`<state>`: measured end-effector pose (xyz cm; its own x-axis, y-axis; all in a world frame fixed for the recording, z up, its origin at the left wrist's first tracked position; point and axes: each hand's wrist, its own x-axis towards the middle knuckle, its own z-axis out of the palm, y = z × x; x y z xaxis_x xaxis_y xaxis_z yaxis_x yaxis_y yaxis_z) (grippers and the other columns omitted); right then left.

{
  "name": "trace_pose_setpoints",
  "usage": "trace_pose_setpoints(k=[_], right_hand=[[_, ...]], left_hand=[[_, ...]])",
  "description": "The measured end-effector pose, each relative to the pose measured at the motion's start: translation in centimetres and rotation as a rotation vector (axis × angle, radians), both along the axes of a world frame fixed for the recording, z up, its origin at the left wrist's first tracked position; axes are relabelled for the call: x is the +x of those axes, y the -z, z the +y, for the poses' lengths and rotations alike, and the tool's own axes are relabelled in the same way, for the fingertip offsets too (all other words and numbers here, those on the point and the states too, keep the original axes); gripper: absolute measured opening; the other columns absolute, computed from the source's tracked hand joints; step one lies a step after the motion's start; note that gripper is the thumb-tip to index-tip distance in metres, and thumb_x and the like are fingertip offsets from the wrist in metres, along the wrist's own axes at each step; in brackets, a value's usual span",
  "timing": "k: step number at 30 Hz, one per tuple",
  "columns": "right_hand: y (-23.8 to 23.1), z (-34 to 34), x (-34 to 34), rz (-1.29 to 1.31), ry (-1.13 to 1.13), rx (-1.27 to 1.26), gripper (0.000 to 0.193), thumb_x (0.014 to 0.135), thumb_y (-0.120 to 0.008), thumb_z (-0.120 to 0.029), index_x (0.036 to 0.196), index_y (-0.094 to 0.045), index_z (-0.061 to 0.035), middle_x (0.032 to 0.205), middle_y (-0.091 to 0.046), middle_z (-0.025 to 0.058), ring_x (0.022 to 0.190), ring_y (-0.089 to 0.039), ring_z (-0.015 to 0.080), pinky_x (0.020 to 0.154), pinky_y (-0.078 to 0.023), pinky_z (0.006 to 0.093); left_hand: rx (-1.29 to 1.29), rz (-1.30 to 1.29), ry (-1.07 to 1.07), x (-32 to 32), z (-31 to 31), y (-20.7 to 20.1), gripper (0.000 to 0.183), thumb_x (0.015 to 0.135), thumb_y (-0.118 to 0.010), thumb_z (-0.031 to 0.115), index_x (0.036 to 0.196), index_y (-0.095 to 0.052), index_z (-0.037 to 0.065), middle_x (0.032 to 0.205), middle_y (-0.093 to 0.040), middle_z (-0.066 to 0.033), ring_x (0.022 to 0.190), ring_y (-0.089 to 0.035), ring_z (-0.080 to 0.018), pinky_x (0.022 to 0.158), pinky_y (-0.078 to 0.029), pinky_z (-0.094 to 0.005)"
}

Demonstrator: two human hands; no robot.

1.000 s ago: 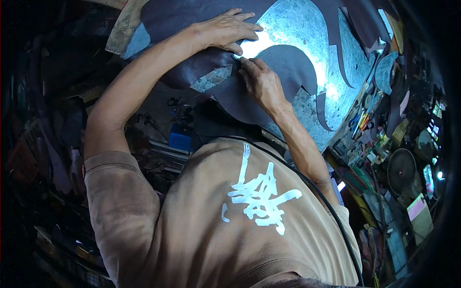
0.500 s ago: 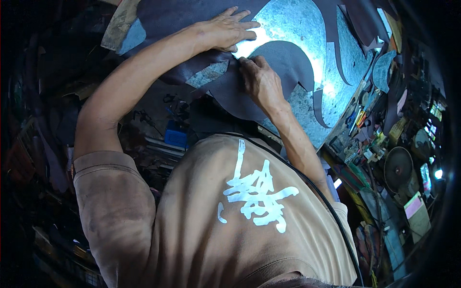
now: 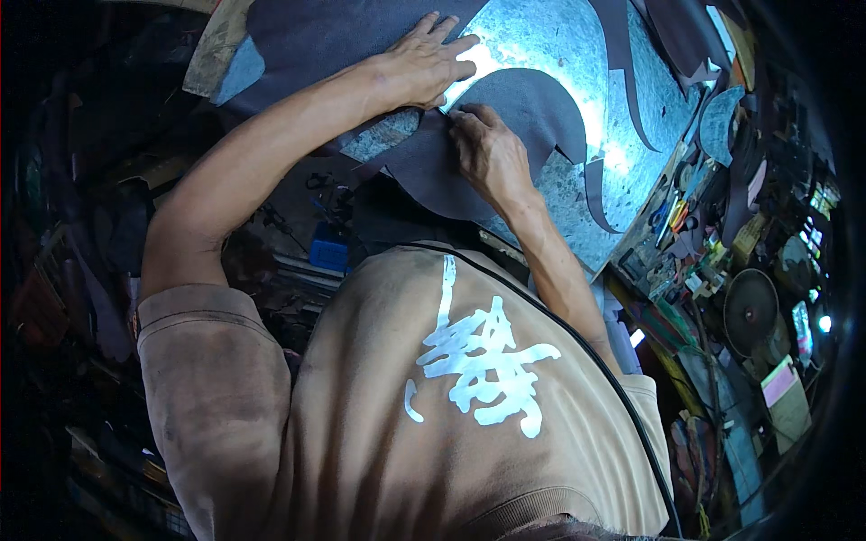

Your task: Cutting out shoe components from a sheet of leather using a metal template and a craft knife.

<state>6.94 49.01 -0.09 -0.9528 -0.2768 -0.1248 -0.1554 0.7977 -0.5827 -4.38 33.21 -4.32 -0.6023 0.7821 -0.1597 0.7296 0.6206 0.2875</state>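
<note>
My left hand (image 3: 431,65) lies spread over the edge of a large dark brown leather-like sheet (image 3: 334,41), its fingers pointing right. Just below and to the right, my right hand (image 3: 492,155) is closed with its knuckles up, against a rounded piece of the same dark material (image 3: 528,101). Whatever its fingers grip is hidden by the hand. A narrow bright gap of the worktop separates the fingers of my left hand from the rounded piece. Under the material, the mottled grey worktop (image 3: 550,45) is strongly lit.
Curved offcut strips (image 3: 631,99) lie at the right of the worktop. Tools and small items crowd a side bench (image 3: 672,221) there, near a round dark disc (image 3: 750,313). A blue box (image 3: 329,248) sits below the worktop. A black cable (image 3: 577,338) crosses my shirt.
The view has shifted slightly. Both hands keep nearly the same places, the left still spread on the sheet and the right still closed at the rounded piece.
</note>
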Motion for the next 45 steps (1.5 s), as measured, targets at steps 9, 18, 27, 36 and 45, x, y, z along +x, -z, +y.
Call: trace_pose_setpoints(k=[9, 18, 27, 36, 45], right_hand=[[-0.7, 1.1, 0.4, -0.098, 0.003, 0.002, 0.021, 0.085, -0.060, -0.008, 0.104, -0.068, -0.0009, 0.119, -0.064, 0.0142, 0.094, -0.066, 0.0370, 0.080, -0.055, 0.0416], [-0.7, 2.3, -0.8, -0.099, -0.094, -0.031, 0.025, 0.085, -0.059, -0.007, 0.107, -0.067, -0.0004, 0.121, -0.062, 0.0175, 0.096, -0.065, 0.0387, 0.082, -0.055, 0.0441], [-0.9, 4.6, -8.6, 0.001, -0.758, 0.241, 0.032, 0.083, -0.058, -0.004, 0.112, -0.068, -0.0094, 0.122, -0.061, 0.0147, 0.108, -0.062, 0.0329, 0.094, -0.051, 0.0442], [-0.5, 5.0, -11.9, 0.023, -0.937, 0.239, 0.041, 0.076, -0.062, -0.006, 0.116, -0.067, -0.0158, 0.124, -0.061, 0.0062, 0.114, -0.058, 0.0285, 0.103, -0.044, 0.0418], [0.6, 7.3, -13.1, 0.129, -0.842, 0.230, 0.037, 0.078, -0.063, -0.005, 0.112, -0.070, -0.0170, 0.113, -0.066, 0.0052, 0.110, -0.061, 0.0242, 0.098, -0.047, 0.0401]], left_hand=[[0.035, 0.002, -0.008, 0.0, 0.0, 0.8, 0.043, 0.079, -0.069, 0.012, 0.121, -0.061, 0.017, 0.153, -0.034, -0.0133, 0.143, -0.026, -0.0408, 0.118, -0.014, -0.0568], [-0.005, -0.048, -0.044, 0.5, -0.4, -1.0, 0.049, 0.073, -0.079, 0.018, 0.119, -0.060, 0.017, 0.158, -0.026, -0.0064, 0.147, -0.019, -0.0321, 0.121, -0.013, -0.0519], [0.026, -0.117, -0.093, 0.7, -0.4, -1.4, 0.062, 0.071, -0.079, 0.015, 0.128, -0.054, 0.013, 0.157, -0.027, -0.0057, 0.146, -0.020, -0.0314, 0.120, -0.014, -0.0525], [-0.007, -0.121, -0.126, 1.0, 0.0, -1.6, 0.069, 0.071, -0.079, 0.010, 0.133, -0.049, 0.009, 0.157, -0.028, -0.0056, 0.146, -0.020, -0.0302, 0.120, -0.015, -0.0525], [-0.033, -0.097, -0.132, 1.1, 0.5, -1.7, 0.064, 0.074, -0.077, 0.011, 0.132, -0.051, 0.010, 0.157, -0.027, -0.0061, 0.146, -0.020, -0.0303, 0.121, -0.014, -0.0516]])
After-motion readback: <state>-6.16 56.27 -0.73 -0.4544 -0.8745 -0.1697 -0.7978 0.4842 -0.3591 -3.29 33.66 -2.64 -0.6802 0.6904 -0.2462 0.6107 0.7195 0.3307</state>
